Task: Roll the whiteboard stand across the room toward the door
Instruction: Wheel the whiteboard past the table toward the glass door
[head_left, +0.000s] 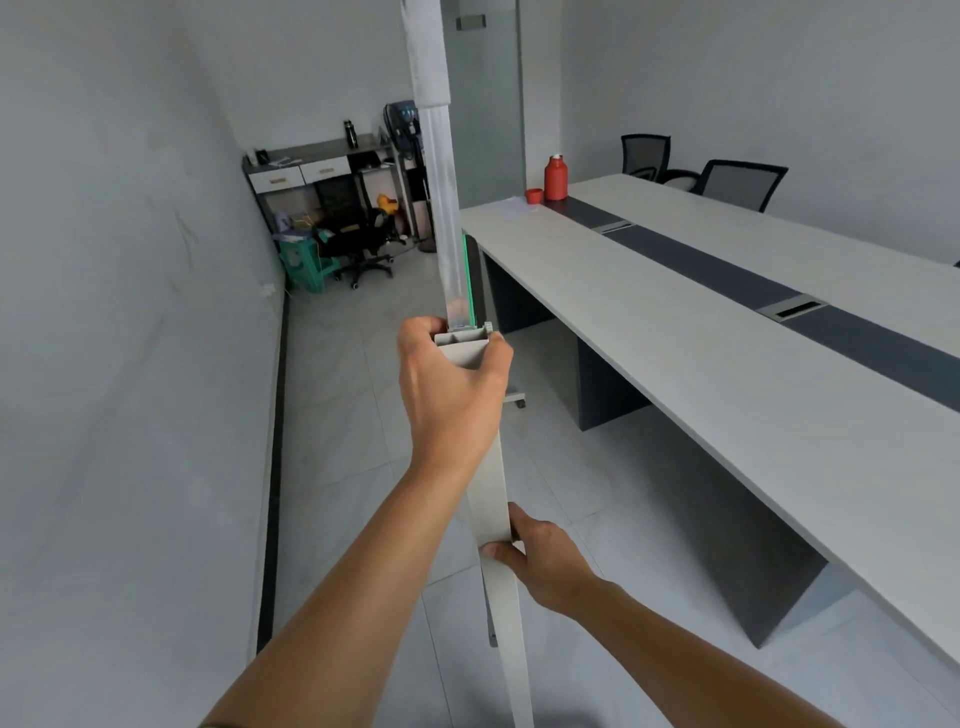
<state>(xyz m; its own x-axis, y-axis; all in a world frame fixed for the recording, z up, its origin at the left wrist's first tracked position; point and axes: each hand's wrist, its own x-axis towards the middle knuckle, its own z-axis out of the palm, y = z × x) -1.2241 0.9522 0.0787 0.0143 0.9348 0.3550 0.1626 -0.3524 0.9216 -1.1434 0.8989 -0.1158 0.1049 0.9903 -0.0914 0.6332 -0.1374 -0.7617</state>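
Note:
The whiteboard stand (488, 499) is seen edge-on in the middle of the view: a grey upright post below and the thin board edge with a green strip rising above it. My left hand (449, 395) grips the top of the grey post. Lower down, my right hand (545, 561) holds the same post from the right side. One caster foot (517, 400) shows on the tiled floor behind my left hand. A frosted glass door (485, 104) stands at the far end of the room.
A long white conference table (727, 332) runs along the right, with a red flask (555, 177) and red cup on its far end and two black chairs (737, 184) behind. The left wall is close. A cluttered desk, office chair and fan stand far ahead.

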